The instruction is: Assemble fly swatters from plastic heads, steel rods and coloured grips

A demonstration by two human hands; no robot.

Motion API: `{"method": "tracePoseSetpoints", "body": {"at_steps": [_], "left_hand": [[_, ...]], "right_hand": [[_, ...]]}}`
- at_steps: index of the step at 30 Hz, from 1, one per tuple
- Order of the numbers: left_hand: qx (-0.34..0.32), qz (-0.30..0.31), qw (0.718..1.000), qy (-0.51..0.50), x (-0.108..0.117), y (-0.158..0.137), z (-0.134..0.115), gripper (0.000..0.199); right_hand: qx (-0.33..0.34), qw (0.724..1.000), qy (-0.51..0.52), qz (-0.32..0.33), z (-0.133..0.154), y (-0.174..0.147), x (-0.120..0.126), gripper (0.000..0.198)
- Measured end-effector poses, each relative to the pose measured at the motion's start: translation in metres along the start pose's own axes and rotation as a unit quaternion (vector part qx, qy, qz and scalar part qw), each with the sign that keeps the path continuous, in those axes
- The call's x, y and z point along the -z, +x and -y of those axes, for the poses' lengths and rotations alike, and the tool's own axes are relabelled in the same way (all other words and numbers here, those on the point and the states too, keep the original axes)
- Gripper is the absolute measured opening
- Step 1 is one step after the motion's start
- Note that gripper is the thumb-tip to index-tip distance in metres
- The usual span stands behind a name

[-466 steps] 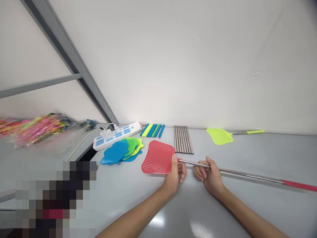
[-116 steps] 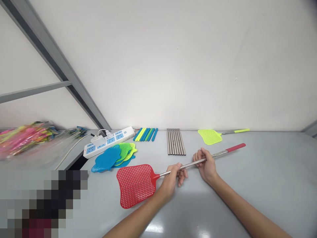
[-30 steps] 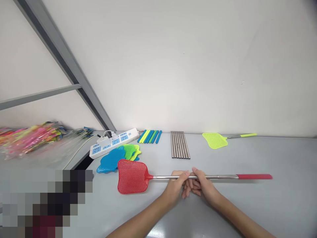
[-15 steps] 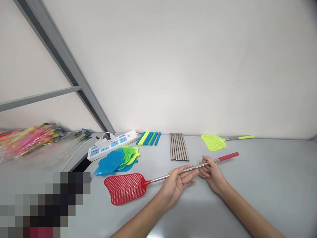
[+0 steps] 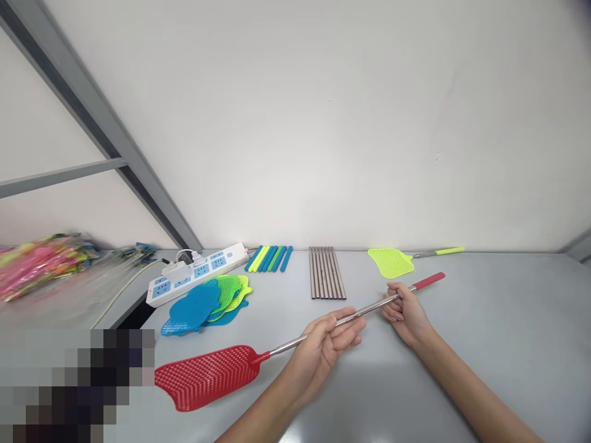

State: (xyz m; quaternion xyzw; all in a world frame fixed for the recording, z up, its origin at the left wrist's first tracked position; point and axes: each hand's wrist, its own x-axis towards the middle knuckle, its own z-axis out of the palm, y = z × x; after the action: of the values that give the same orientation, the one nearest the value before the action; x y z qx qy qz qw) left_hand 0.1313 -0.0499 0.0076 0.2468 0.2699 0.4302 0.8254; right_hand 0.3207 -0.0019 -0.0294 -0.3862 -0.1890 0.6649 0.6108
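Both hands hold one red fly swatter (image 5: 210, 376) above the grey table, its perforated head at the lower left. Its thin metal rod (image 5: 369, 309) slopes up to a red handle (image 5: 430, 281) at the right. My left hand (image 5: 318, 347) grips the rod between thumb and palm, the other fingers stretched beneath it. Closed round the rod just short of the handle is my right hand (image 5: 405, 314). Behind them lie a row of metal rods (image 5: 327, 274) and a yellow-green fly swatter (image 5: 392, 263).
Blue, green and yellow swatter heads (image 5: 194, 304) are piled beside a white power strip (image 5: 198, 274). Several coloured handles (image 5: 268, 258) lie in a row by the wall. At far left are bagged colourful items (image 5: 46, 261) and a grey metal frame (image 5: 106, 135).
The red swatter has lengthened slightly and tilted more steeply, its head moving left and down. My right hand has moved a little right and up relative to my left hand. The view has shifted slightly.
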Motion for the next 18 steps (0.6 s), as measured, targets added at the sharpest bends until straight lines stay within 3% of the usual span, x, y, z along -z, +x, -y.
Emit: {"method": "tracePoseSetpoints", "body": {"at_steps": [13, 18], "left_hand": [[0.002, 0.006, 1.000, 0.030, 0.001, 0.002, -0.006, 0.032], [0.019, 0.003, 0.998, 0.057, 0.007, 0.005, -0.013, 0.034]], "right_hand": [[0.046, 0.998, -0.043, -0.013, 0.002, 0.001, 0.000, 0.038], [0.087, 0.994, -0.038, -0.048, 0.011, 0.002, 0.006, 0.040]]}}
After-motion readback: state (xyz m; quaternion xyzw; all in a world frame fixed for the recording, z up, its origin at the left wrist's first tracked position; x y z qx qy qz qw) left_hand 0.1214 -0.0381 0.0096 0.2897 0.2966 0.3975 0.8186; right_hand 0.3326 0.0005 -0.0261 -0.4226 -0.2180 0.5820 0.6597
